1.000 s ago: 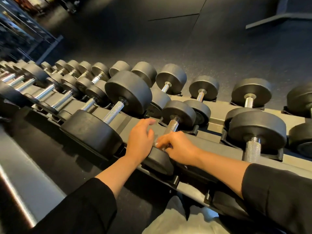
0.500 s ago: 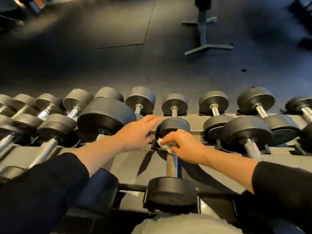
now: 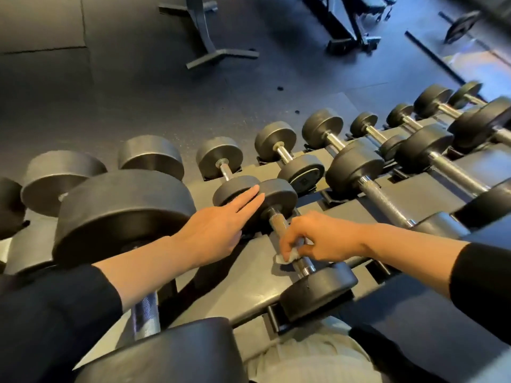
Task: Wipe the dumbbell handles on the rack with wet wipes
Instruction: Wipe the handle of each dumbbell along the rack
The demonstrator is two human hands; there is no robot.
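Dumbbell handle [image 3: 279,223]: this knurled metal bar belongs to the small dumbbell lying on the near tier of the rack [image 3: 249,272], directly in front of you. It runs from a far head [image 3: 278,196] to a near head [image 3: 318,291] at the rack's front edge.

Right hand [image 3: 318,239]: your fingers curl round the lower part of the handle and press a white wet wipe [image 3: 286,257] against it. The wipe bunches out below the fingers, next to the bar. The upper part of the handle, toward the far head, is uncovered.

Left hand [image 3: 218,225]: your fingers are straight and held together, with nothing gripped. The fingertips lie on the dark heads at the far end of the handle; the palm hovers over the rack surface just left of the bar.

Surroundings: a much larger dumbbell [image 3: 121,214] sits immediately to your left, its chrome bar passing under your left forearm. To your right, a longer knurled dumbbell [image 3: 384,200] lies on the same tier. A row of smaller dumbbells occupies the far tier. Both sleeves are black. Beyond the rack lies dark rubber flooring with a bench frame [image 3: 210,37] standing on it.
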